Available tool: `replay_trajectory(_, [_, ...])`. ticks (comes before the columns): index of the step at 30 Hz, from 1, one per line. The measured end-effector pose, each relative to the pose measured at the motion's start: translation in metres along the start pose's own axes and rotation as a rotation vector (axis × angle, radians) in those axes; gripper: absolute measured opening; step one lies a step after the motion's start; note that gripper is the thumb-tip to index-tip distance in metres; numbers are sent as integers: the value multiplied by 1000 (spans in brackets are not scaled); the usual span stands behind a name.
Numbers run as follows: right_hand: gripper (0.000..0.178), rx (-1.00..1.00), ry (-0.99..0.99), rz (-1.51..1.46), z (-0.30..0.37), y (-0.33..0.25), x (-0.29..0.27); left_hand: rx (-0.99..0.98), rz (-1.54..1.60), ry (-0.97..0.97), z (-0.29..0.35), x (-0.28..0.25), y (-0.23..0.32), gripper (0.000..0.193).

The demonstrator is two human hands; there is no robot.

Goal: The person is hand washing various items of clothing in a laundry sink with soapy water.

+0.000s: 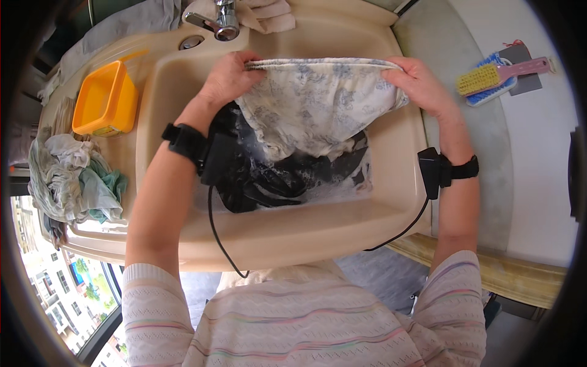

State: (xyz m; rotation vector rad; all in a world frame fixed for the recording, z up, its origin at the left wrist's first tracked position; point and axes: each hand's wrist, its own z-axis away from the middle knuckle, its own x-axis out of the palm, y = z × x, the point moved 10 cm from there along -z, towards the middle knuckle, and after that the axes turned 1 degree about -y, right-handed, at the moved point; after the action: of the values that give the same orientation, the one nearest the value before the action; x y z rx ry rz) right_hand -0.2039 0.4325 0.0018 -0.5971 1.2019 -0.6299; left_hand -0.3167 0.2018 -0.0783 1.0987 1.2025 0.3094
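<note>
Between my two hands a pair of white underpants (pixel 318 98) with a grey-blue floral print is stretched by its waistband above the sink. My left hand (pixel 229 79) is closed on the left end of the waistband, and my right hand (pixel 419 82) pinches the right end. The lower part of the cloth hangs toward the water and looks wet. Beneath it, dark wet laundry (pixel 269 183) lies in sudsy water inside the beige sink (pixel 293 235). The cloth hides part of the basin.
A yellow plastic container (pixel 107 101) stands on the left ledge, behind a heap of wrung laundry (pixel 76 174). The chrome faucet (pixel 223 24) is at the back, with cloths beside it. Scrub brushes (pixel 498 76) lie on the right counter. Cables hang from my wrist devices.
</note>
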Motion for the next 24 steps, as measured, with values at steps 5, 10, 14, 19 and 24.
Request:
replay_trajectory(5, [40, -49, -35, 48, -25, 89, 40, 82, -408, -100, 2, 9, 13, 39])
replay_trajectory(10, [52, 132, -277, 510, -59, 155, 196, 89, -505, -533, 32, 151, -75, 33])
replay_trajectory(14, [48, 202, -356, 685, -67, 160, 245, 49, -745, -587, 61, 195, -104, 36])
replay_trajectory(19, [34, 155, -358, 585, -79, 171, 225, -166, -648, -893, 63, 205, -116, 36])
replay_trajectory(24, [25, -55, -110, 77, -57, 80, 132, 232, -416, -461, 29, 124, -11, 51])
